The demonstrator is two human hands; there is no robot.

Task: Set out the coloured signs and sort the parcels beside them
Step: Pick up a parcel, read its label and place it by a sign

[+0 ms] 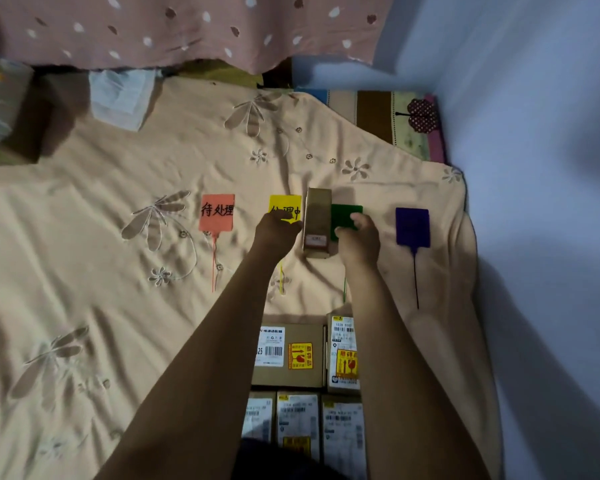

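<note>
Both grips flank one narrow cardboard parcel point(317, 221) on the bed point(101, 271). The left hand point(278, 230) presses its left side; the right hand point(357, 237) presses its right side, fingers curled, so the parcel is clamped between them. Its long axis runs near to far, and it sits between the yellow sign point(284, 207) and the green sign point(346, 221), partly covering the green one. Judging by that overlap, it most likely needs settling to one side. Four signs lie in a row: orange sign point(217, 212), yellow, green, purple sign point(412, 226). Nearer, five unsorted parcels point(291, 355) wait, touching one another.
</note>
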